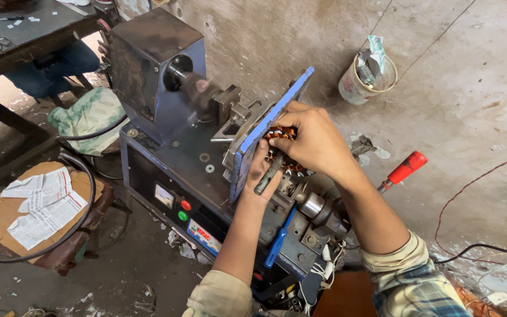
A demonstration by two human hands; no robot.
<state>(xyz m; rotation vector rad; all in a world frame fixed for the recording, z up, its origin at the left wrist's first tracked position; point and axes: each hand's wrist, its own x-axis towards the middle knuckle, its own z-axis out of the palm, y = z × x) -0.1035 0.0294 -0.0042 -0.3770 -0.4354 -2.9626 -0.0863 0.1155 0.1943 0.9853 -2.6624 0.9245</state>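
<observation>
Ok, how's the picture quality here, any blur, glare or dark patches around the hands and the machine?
Head view: even daylight, soft shadows, no strong glare. The rotating shaft on the winding machine is smeared with motion blur, while the left hand, right hand and copper-wound stator are fairly sharp. The area under the bench at top left is dark. Edges bow slightly from the wide lens.

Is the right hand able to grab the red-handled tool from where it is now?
Probably yes. The red-handled tool lies just beyond the right forearm with nothing over it, but the right hand is busy on the copper coil, so it would have to let go first.
</observation>
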